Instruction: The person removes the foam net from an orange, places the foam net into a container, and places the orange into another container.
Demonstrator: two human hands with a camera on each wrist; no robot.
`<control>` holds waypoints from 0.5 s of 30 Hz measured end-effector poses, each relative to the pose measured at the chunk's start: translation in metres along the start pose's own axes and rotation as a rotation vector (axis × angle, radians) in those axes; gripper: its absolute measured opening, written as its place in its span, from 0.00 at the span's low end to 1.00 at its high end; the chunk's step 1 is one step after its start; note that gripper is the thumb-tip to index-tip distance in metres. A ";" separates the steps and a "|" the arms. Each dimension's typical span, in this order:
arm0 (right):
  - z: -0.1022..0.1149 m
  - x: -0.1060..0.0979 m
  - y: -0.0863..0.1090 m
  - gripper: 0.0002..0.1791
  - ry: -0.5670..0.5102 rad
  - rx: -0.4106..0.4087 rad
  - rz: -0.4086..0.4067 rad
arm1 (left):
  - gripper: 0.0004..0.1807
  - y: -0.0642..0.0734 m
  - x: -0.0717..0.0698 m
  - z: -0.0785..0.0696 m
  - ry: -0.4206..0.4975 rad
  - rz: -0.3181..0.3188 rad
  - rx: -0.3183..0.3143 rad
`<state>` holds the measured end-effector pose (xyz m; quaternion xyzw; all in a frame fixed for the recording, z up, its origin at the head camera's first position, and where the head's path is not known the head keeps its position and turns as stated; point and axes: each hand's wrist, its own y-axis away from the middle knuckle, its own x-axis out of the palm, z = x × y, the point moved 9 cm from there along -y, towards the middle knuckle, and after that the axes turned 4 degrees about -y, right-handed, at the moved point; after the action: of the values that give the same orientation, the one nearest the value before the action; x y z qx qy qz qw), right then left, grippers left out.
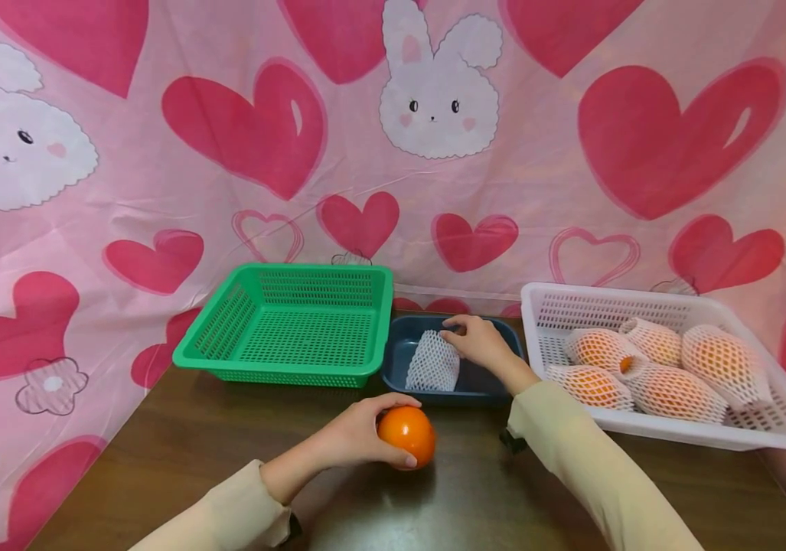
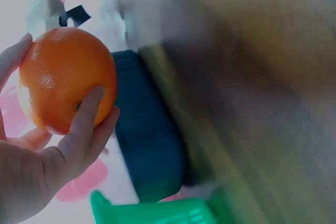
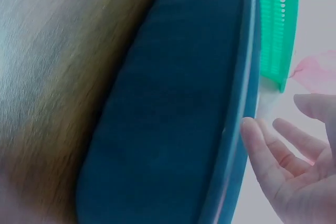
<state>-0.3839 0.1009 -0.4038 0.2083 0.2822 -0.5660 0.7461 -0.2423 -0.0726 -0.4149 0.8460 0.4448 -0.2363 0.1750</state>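
In the head view my left hand (image 1: 353,435) grips a bare, glossy orange (image 1: 408,436) above the front of the table. The left wrist view shows the thumb and fingers spread round the orange (image 2: 68,77). A white foam net sleeve (image 1: 432,366) lies in the dark blue tray (image 1: 398,358), its mesh collapsed. Over that tray, just right of the sleeve, is my right hand (image 1: 481,343). Its fingers are loosely bent with nothing between them, as the right wrist view shows beside the tray's rim (image 3: 231,150).
Left of the tray stands a green perforated basket (image 1: 310,337) with nothing in it. On the right, a white basket (image 1: 537,306) holds several oranges (image 1: 599,348) in foam nets. A pink cloth (image 1: 358,153) with hearts and rabbits hangs behind the brown table (image 1: 200,436).
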 end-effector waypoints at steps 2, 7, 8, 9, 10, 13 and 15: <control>0.004 0.002 0.001 0.23 -0.066 -0.006 0.005 | 0.37 0.002 -0.006 -0.005 -0.019 -0.005 0.010; 0.015 0.014 0.002 0.23 -0.257 0.006 0.046 | 0.36 0.008 -0.025 -0.014 -0.042 -0.036 0.023; 0.017 0.018 0.002 0.23 -0.289 0.011 0.058 | 0.35 0.009 -0.029 -0.016 -0.041 -0.044 0.025; 0.020 0.022 0.003 0.24 -0.317 0.015 0.071 | 0.35 0.010 -0.033 -0.017 -0.042 -0.054 0.025; 0.022 0.026 0.003 0.24 -0.341 0.021 0.083 | 0.35 0.011 -0.038 -0.018 -0.042 -0.065 0.026; 0.029 0.038 0.005 0.26 -0.401 0.042 0.115 | 0.35 0.014 -0.053 -0.022 -0.036 -0.108 0.024; 0.032 0.046 0.006 0.28 -0.436 0.057 0.130 | 0.36 0.016 -0.064 -0.023 -0.038 -0.139 0.013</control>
<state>-0.3633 0.0487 -0.4098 0.1197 0.0845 -0.5562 0.8181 -0.2551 -0.1122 -0.3591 0.8095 0.4976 -0.2669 0.1608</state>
